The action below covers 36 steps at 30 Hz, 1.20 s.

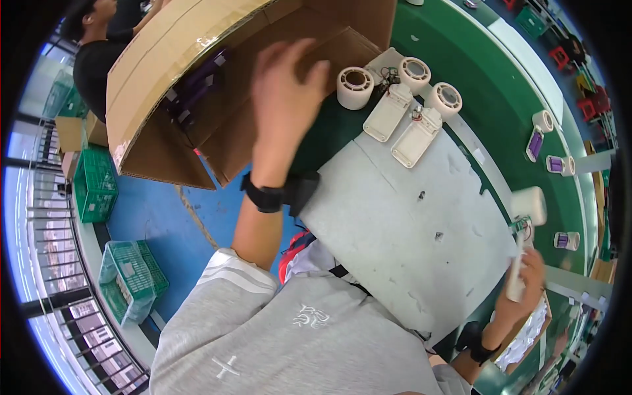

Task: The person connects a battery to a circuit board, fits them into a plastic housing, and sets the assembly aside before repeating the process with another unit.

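My left hand [288, 99] is raised at the mouth of a large cardboard box [164, 62], slightly blurred, its fingers apart and nothing visible in them. Several purple pieces [197, 85] lie in the shadow inside that box. At the right, my right hand [526, 280] grips the handle of a white fan housing [528, 205], whose round head points away from me and shows a small green circuit board. Three similar white fan housings [415, 141] with round heads and exposed wires rest together at the far end of the pale grey work board [401, 217].
On the green conveyor belt [484, 85] at the right lie several white fan housings with purple pieces [535, 143]. Green plastic crates [131, 276] stand on the blue floor at the left. Another person [99, 59] is behind the box. A carton with silvery contents [523, 339] sits at the lower right.
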Motion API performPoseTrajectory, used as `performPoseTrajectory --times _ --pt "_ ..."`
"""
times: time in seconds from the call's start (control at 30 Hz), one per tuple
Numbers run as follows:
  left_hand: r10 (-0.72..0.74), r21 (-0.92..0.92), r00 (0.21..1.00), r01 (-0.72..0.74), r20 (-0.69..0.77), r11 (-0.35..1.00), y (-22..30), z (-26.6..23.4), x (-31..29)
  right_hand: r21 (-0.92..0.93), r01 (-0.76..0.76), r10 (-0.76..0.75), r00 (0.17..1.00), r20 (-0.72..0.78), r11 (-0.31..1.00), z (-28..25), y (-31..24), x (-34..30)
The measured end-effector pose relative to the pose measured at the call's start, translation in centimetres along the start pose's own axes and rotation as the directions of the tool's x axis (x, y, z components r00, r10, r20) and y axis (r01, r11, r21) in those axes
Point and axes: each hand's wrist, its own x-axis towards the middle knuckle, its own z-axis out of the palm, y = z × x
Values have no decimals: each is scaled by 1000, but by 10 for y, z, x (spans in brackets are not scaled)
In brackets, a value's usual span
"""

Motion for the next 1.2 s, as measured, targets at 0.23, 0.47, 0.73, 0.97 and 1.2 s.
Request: performPoseTrajectory --times 0.23,0.47,0.73,0.97,1.2 --pt "-167 364 976 105 141 925 -135 -36 15 155 -134 74 936 344 979 51 -39 -11" --pt "-387 754 919 206 69 623 -260 -40 29 321 -171 87 961 261 931 61 -32 -20" --pt "-492 844 860 160 134 511 -190 -44 25 362 -152 87 978 191 920 62 -32 -25" --pt "-308 609 930 128 201 783 -273 -70 20 395 -200 119 968 221 897 63 -30 -24" --pt "-448 747 863 137 232 651 -242 -68 19 409 -206 121 967 226 889 63 -27 -25"
